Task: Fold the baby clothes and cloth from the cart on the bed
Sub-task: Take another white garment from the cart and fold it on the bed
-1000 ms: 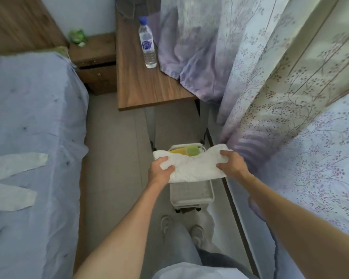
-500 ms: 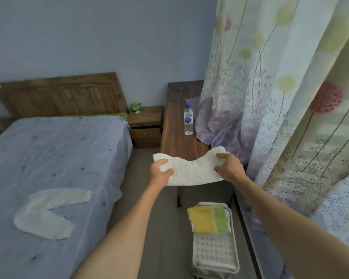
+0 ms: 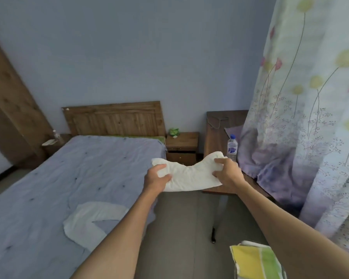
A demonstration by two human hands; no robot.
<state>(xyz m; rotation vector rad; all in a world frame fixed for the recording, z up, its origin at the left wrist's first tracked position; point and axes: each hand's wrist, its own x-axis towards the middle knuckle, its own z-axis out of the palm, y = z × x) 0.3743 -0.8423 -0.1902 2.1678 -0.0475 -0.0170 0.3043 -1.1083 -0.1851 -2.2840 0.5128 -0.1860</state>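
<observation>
Hands (image 3: pixel 156 178) (image 3: pixel 228 173) hold white garment (image 3: pixel 189 175) aloft (both ends pinched).

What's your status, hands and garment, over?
Left hand and right hand both gripping white garment, held in air. Not yet over bed. Nothing blocking.

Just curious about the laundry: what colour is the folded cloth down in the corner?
The folded cloth has yellow and green blocks with white between, seen in the head view.

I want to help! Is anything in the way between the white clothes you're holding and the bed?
Nothing visible. Both hands, left hand and right hand, hold the white garment in the air beside the bed. Only another white garment lies there, nearer the camera.
</observation>
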